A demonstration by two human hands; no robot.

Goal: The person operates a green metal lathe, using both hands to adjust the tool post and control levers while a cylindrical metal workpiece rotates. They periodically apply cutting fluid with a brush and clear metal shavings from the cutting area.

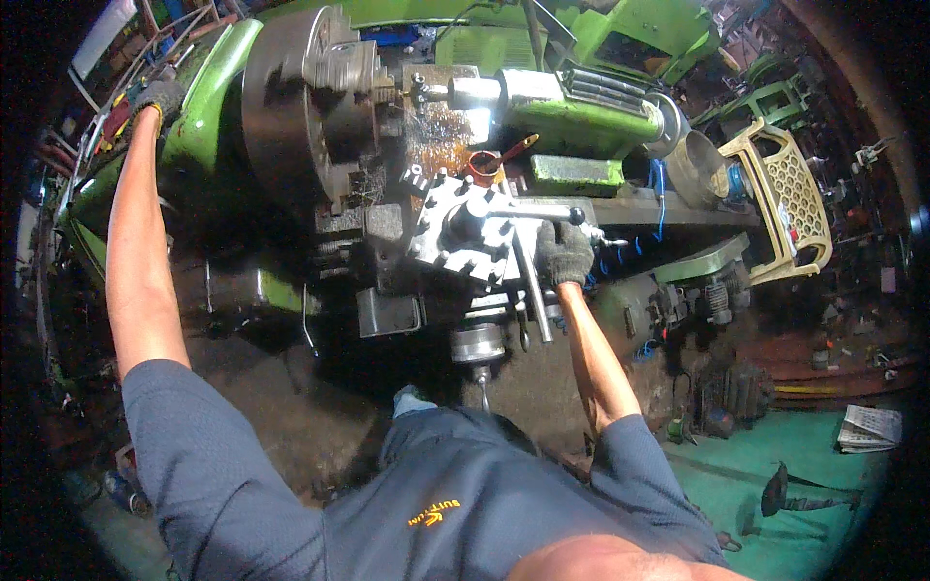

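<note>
Steel and green-painted cast iron make up the lathe point(407, 116), w/ the big chuck point(291, 107) at left and the tailstock point(572, 107) at right. Right hand point(564, 254), gloved, is closed w/ fingers wrapped round a bare metal handle point(533, 290) just beside the square tool post point(465, 228), near the frame's centre. Left hand point(160, 97), also gloved, is stretched out to the headstock's far left edge; whether its fingers grip anything cannot be told. Handle is judged rigid, heavy-ish, probably oily and slick, so it is best taken near its free end for leverage. Swarf point(441, 136) is seen on the bed behind the post.
</note>
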